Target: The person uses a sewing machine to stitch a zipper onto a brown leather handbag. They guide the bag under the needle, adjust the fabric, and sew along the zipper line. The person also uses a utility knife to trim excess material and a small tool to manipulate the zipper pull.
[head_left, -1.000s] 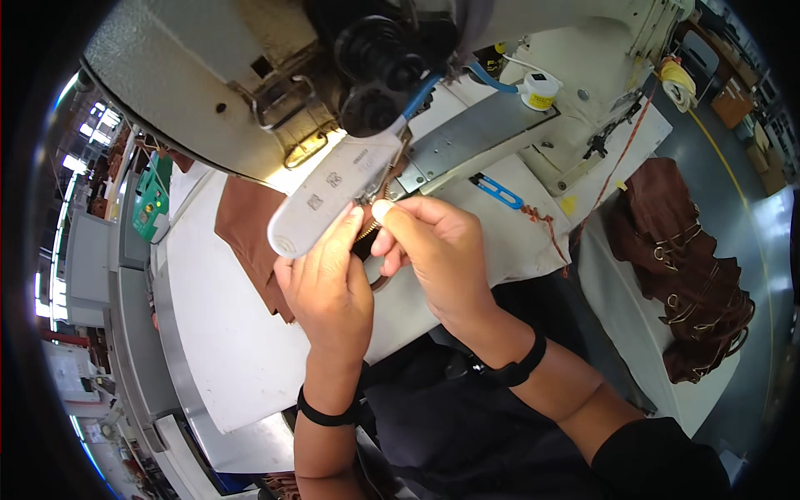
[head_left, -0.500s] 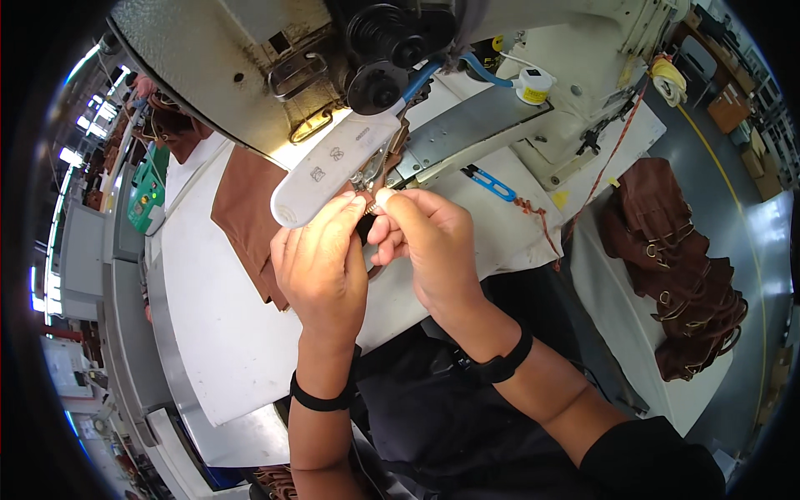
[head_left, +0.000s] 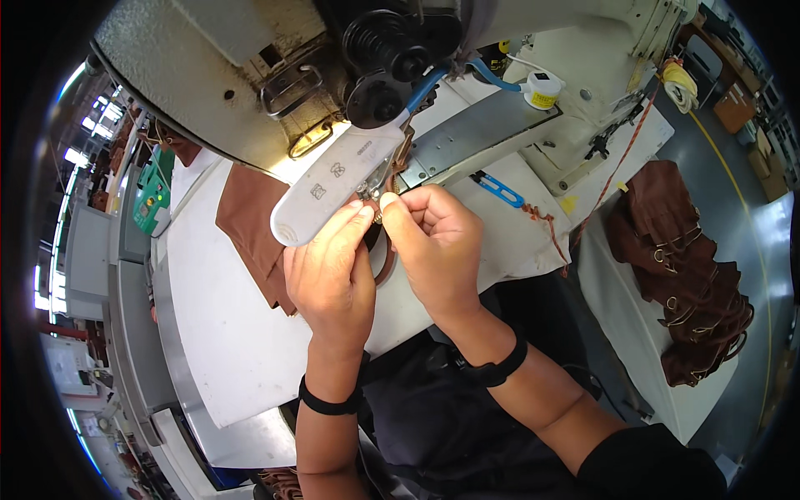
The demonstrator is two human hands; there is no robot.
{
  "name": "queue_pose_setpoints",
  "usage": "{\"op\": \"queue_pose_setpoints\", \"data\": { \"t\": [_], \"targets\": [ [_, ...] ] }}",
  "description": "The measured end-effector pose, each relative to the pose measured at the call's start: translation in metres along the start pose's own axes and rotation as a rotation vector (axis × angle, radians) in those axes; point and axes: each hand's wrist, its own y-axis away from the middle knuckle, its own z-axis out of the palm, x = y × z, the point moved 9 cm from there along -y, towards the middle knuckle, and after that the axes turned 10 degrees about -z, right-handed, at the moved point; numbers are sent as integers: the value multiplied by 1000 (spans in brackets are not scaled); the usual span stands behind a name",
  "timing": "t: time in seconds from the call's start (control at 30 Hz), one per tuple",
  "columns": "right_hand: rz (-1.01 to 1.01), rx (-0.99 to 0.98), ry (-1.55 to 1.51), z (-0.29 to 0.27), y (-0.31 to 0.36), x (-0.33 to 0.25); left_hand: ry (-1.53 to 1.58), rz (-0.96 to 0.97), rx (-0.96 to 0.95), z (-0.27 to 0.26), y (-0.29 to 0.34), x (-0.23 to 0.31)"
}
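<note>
Leather strap (head_left: 389, 263), brown and slim, curved just below the fingertips, near a zip (head_left: 378, 217) with brass-coloured teeth. From where I stood, the right hand (head_left: 437, 250) had thumb and forefinger pinched on that zip; the left hand (head_left: 331, 275) had its fingertips bunched just beside it, thumb hidden, so I couldn't tell gripping from pressing. The strap seemed light and supple, the teeth stiffer and slicker, best held along the leather edge, clear of the presser foot (head_left: 365, 191) just beyond the fingertips.
</note>
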Motion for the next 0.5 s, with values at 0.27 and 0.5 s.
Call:
{"op": "queue_pose_setpoints", "data": {
  "t": [0.27,0.5],
  "targets": [
    [-12,2,35,0,-3,1,70,-59,18,0,-1,-7],
    [-50,-19,199,1,-8,-3,22,-34,28,-1,-2,-4]
  ]
}}
